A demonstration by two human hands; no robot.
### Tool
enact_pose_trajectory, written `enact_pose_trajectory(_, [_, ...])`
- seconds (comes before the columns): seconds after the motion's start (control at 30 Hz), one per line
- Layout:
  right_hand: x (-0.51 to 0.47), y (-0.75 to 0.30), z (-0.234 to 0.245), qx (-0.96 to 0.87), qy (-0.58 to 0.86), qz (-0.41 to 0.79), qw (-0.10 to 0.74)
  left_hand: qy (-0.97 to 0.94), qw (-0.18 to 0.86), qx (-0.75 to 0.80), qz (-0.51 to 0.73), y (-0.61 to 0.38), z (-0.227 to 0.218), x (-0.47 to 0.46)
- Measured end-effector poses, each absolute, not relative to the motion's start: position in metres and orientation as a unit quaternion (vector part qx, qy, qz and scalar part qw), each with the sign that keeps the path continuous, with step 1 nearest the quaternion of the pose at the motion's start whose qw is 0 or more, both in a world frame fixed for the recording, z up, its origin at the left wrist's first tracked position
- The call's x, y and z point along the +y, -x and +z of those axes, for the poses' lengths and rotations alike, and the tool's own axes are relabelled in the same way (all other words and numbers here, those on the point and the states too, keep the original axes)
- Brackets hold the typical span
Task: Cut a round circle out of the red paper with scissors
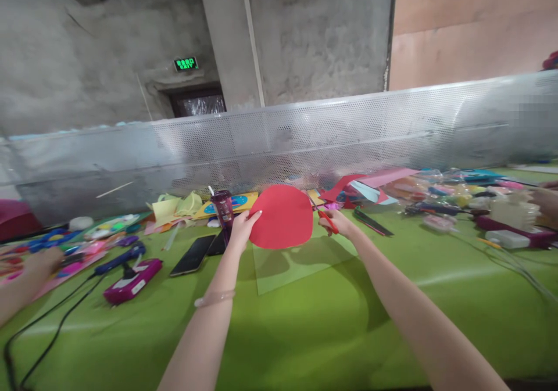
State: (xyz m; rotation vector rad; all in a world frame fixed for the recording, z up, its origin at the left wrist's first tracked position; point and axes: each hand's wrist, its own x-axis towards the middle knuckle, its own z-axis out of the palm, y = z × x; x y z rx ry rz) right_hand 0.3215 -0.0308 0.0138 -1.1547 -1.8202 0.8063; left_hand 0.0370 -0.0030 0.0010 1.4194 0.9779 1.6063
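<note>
A rounded piece of red paper [281, 216] is raised above the green table, its outline mostly curved with a flatter right side. My left hand [244, 226] pinches it at the left edge, thumb on the near face. Just off its right edge, my right hand [337, 223] is closed around red-handled scissors [330, 221], whose blades point up and left. Whether the blades touch the paper I cannot tell. Under the red paper lies a pale green sheet [279, 273] on the tabletop.
A dark purple cup with a straw [224, 208] and a black phone [192, 256] stand left of my arm. Further left are a purple power strip [133, 282], cords and another person's hand [46, 261]. Paper scraps [349, 186] and bagged craft pieces line the perforated metal barrier [279, 141].
</note>
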Motion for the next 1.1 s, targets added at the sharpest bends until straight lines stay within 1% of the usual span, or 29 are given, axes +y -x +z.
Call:
enact_pose_trajectory(0.23, [-0.0303, -0.3212, 0.0132, -0.73, 0.454, 0.316, 0.401, -0.58, 0.354, 0.39, 0.622, -0.0403, 0.003, -0.0079])
enact_pose_trajectory(0.63, [-0.0293, -0.3212, 0.0123, -0.73, 0.457, 0.318, 0.397, -0.591, 0.343, 0.392, 0.615, -0.0403, 0.0027, -0.0088])
enact_pose_trajectory(0.93, [-0.0307, -0.3214, 0.0124, -0.736, 0.455, 0.309, 0.395, -0.589, 0.339, 0.4, 0.615, -0.0397, 0.0017, -0.0071])
enact_pose_trajectory(1.1, [-0.0292, -0.3223, 0.0111, -0.738, 0.454, 0.308, 0.393, -0.583, 0.355, 0.394, 0.615, -0.0387, 0.0027, -0.0065])
